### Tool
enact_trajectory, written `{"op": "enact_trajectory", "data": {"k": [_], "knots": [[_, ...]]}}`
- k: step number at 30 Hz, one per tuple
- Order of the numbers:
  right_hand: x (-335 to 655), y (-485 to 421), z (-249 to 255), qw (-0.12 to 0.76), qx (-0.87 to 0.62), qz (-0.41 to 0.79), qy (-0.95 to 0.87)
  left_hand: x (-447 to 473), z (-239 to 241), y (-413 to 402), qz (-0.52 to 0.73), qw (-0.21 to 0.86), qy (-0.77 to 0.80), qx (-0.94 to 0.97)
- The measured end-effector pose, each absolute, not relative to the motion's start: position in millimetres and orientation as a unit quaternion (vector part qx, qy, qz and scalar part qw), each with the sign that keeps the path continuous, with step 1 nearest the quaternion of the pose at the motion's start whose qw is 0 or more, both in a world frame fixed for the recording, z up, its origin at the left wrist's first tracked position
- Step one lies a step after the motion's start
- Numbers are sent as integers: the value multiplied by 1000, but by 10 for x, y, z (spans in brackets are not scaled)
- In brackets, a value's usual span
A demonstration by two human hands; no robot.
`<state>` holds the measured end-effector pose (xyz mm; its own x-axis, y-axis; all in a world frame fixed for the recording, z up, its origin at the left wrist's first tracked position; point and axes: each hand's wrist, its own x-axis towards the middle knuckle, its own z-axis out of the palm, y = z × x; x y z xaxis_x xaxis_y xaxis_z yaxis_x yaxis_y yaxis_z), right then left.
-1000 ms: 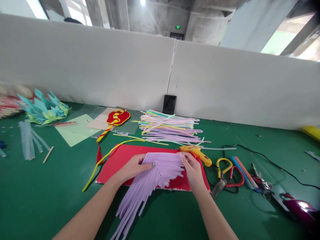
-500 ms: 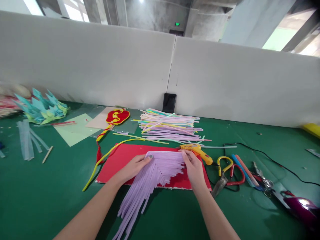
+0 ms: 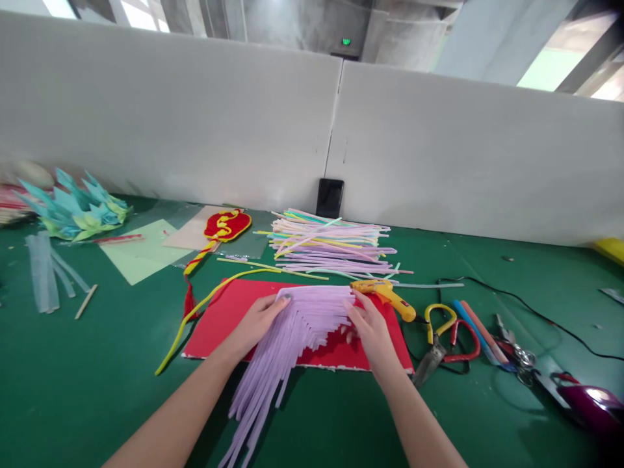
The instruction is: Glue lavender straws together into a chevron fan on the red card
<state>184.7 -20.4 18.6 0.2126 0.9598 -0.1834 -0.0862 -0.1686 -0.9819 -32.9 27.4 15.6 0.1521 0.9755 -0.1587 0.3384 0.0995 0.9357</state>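
A panel of lilac pipe cleaners (image 3: 292,338), bent into nested corners, lies over a red board (image 3: 221,318). One set of its strands runs to the right, and the other hangs down past the board's front edge. My left hand (image 3: 263,320) pinches the panel's upper left corner, thumb on top. At the right-hand ends, my right hand (image 3: 368,325) grips the strands, its thumb in front and some fingers beneath. Just behind the right hand lies a yellow glue gun (image 3: 385,294).
Several loose pastel pipe cleaners (image 3: 331,244) lie behind the board, near a black phone (image 3: 330,198) leaning on the white partition (image 3: 195,123). Pliers (image 3: 439,344) and glue sticks (image 3: 480,331) are at right. A red-yellow fan-shaped ornament (image 3: 227,225) and folded blue paper (image 3: 80,208) are at left.
My right hand has shifted slightly down and left along the strand ends, its fingers now further under them. The panel has moved slightly up and left, with the left hand still holding its corner.
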Motion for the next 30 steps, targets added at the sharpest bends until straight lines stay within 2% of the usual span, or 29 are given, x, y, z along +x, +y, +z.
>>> {"op": "enact_trajectory", "data": {"k": [7, 22, 27, 30], "knots": [[1849, -205, 182, 540, -550, 546, -329, -323, 216, 231, 344, 500, 543, 581], [1928, -195, 174, 640, -538, 487, -253, -328, 217, 249, 372, 522, 513, 571], [1946, -197, 204, 646, -543, 475, -249, -350, 192, 267, 460, 569, 480, 485], [1947, -206, 174, 608, -562, 481, -290, -362, 136, 303, 517, 613, 457, 385]]}}
